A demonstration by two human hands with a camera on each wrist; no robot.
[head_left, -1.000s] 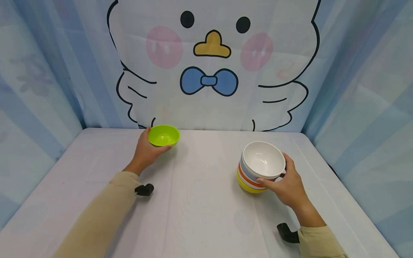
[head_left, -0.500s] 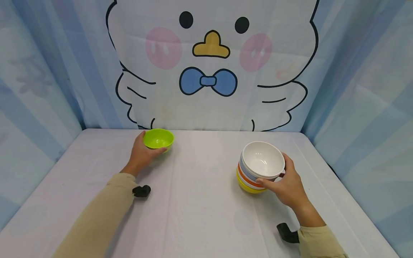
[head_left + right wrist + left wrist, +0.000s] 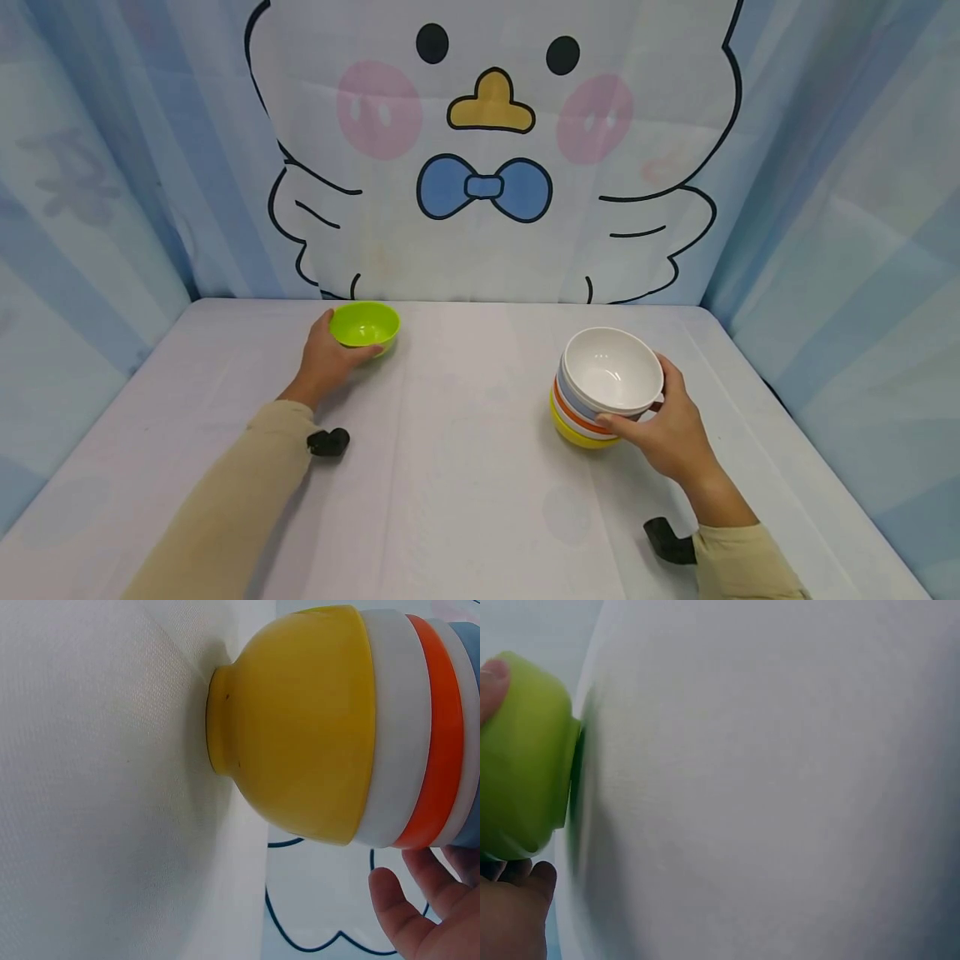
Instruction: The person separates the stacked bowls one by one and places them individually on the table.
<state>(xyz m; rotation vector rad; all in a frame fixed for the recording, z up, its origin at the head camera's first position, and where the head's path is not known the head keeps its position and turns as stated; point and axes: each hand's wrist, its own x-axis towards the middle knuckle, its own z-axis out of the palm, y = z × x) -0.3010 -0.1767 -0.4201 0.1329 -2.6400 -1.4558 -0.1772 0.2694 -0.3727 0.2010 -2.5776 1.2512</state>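
Observation:
At the back left of the table, my left hand (image 3: 328,364) grips a bright green bowl (image 3: 365,325), thumb on the near side and fingers round the left. The bowl stands upright; in the left wrist view its foot (image 3: 568,776) is at the cloth, though I cannot tell whether it touches. On the right, my right hand (image 3: 672,427) holds a stack of nested bowls near the top, its thumb across the front. A white bowl (image 3: 612,369) tops the stack, above blue-grey, orange (image 3: 442,735) and white ones. The lowest is a yellow bowl (image 3: 300,727), its foot at the cloth.
A white cloth covers the table (image 3: 465,467). Behind it hangs a curtain (image 3: 487,258) printed with a cartoon bird, and pale blue curtains (image 3: 75,250) close off both sides. Black wrist mounts (image 3: 328,442) jut from both sleeves.
My left hand has carried the green bowl a little to the left and nearer to me, slowing in the last half second. My right hand and the stack have stayed put.

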